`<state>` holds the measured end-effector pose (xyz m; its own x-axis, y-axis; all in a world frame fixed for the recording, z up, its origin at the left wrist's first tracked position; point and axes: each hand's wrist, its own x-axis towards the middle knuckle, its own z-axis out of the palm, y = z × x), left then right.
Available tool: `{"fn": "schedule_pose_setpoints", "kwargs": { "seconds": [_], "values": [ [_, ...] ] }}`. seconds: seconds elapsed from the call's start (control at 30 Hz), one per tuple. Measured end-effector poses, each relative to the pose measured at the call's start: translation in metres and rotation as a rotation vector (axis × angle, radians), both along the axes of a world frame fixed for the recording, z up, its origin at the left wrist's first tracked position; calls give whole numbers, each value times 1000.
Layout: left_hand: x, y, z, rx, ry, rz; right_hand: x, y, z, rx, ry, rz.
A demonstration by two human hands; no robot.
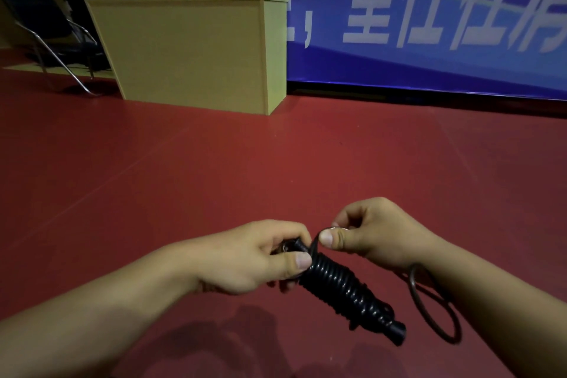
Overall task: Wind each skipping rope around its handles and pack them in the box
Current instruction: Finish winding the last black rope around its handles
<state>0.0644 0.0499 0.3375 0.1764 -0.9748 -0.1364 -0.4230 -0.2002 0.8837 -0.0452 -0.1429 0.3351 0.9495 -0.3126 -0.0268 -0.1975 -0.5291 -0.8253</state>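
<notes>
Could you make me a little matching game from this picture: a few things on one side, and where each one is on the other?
Things:
1. rope
2. box
3. chair
4. banner

Places:
A. far left, beside the box
B. on the wall behind
C. in both hands
D. on the red floor, by the banner

Pairs: 1-C, 2-D, 3-A, 4-B

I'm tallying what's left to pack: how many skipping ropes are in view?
1. The black skipping rope, coiled around its handles, is held low in the middle between the left hand and right hand. Others may lie out of frame.
</notes>
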Motion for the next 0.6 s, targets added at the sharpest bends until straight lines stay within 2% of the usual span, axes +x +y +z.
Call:
{"fn": "schedule_pose_setpoints", "kwargs": {
  "seconds": [0.1, 0.3, 0.37, 0.5, 0.53, 0.6],
  "values": [
    [3, 3, 3, -80, 195, 20, -1, 2, 6, 174, -57, 75],
    [3, 4, 6, -169, 533, 55, -2, 5, 9, 280, -121, 154],
    [3, 4, 7, -193, 617, 90, -4, 7, 7, 188, -155, 144],
    [0, 3, 11, -206, 712, 255, -1, 18, -1, -194, -79, 98],
    [-1, 3, 11, -209, 726, 297, 0, 20, -4, -248, -84, 79],
    [-2, 1, 10, -227, 740, 362, 2, 27, -6, -222, -134, 54]
  ]
}}
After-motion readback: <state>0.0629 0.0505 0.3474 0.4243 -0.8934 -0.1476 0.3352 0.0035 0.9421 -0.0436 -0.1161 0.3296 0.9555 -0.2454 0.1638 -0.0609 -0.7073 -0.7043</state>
